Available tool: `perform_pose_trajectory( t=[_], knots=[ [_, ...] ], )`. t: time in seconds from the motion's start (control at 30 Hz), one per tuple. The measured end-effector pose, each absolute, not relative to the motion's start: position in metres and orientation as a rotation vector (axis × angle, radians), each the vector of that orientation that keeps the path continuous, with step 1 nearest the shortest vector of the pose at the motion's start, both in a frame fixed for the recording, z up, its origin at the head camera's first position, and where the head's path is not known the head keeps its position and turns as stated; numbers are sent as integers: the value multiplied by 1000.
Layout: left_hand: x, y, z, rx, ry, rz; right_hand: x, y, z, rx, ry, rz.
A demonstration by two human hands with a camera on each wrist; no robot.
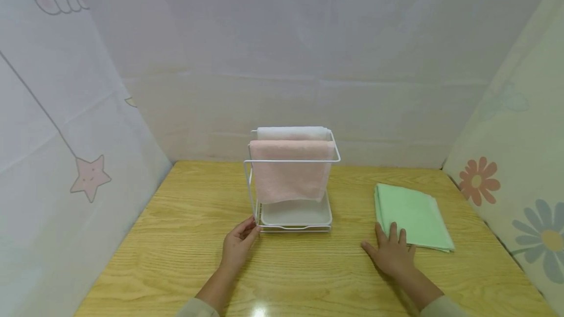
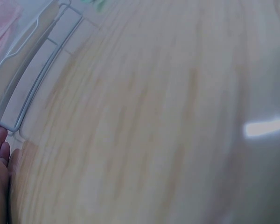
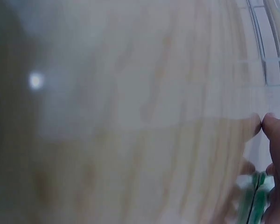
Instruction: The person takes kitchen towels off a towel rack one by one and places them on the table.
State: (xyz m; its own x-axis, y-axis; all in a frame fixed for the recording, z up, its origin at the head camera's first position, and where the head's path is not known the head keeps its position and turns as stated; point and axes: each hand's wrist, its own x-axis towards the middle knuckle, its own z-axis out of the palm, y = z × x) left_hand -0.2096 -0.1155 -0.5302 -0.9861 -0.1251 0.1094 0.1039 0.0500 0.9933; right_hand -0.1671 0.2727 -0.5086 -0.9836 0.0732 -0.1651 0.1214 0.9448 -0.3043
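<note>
Where the right hand's [image 1: 391,256] fingertips [image 1: 393,229] rest, cloth [image 1: 411,214] lies.

A white wire towel rack [image 1: 291,161] stands on a wood-grain table [image 1: 189,209], a folded light-green cloth [image 1: 411,213] lying to its right.

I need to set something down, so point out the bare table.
Bare table: left of the rack up to the left backdrop; between rack and green cloth; and in front of the rack, between left grip and right grip. Crowded: the near-left corners of rack and green cloth, each with a grip at it.
</note>
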Motion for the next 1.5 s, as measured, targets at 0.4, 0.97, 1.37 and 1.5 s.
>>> perform_pose_trajectory(
  t=[0.4,0.97,1.37,1.5],
  knots=[
    [-210,-116,-534,2,-2158,-2055,-185,320,-508,-15,3022,-422],
    [-209,-115,-531,21,-2151,-2065,-207,368,-509,-45,3025,-429],
    [-210,-116,-533,-2,-2122,-2060,-212,384,-508,43,3006,-309],
    [-209,-116,-531,-1,-2136,-2060,-211,385,-501,86,2973,-338]
  ],
)
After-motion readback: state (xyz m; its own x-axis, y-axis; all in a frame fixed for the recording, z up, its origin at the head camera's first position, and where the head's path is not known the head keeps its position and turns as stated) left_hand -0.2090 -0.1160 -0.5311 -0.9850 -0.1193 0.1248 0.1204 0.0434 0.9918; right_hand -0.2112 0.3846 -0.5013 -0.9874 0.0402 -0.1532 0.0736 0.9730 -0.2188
